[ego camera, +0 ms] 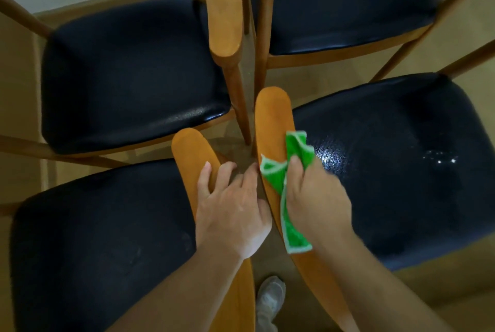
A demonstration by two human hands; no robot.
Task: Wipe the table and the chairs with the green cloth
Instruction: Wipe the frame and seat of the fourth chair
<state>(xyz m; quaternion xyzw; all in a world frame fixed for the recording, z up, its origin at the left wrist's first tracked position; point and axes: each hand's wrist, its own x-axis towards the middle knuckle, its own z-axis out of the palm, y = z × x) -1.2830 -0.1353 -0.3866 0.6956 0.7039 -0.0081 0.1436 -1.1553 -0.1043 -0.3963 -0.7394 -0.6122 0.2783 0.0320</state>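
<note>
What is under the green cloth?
The green cloth, held by the right hand, lies over the wooden backrest of the near right chair. Bare wood shows above and below it. The wood right beneath the cloth is covered, so its state cannot be seen.

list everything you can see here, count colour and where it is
chairs: four, light wood frames with dark padded seats, grouped close, two far and two near
backrest: one, orange-brown wood, top rail of the near right chair, under the cloth
green cloth: one, green with pale edging, draped over that backrest
wet patch: one, shiny, on the near right seat
floor: tan, showing between the chairs
shoe: one, pale, on the floor at the bottom centre
left hand: resting on the near left chair's backrest
right hand: gripping the green cloth
</note>
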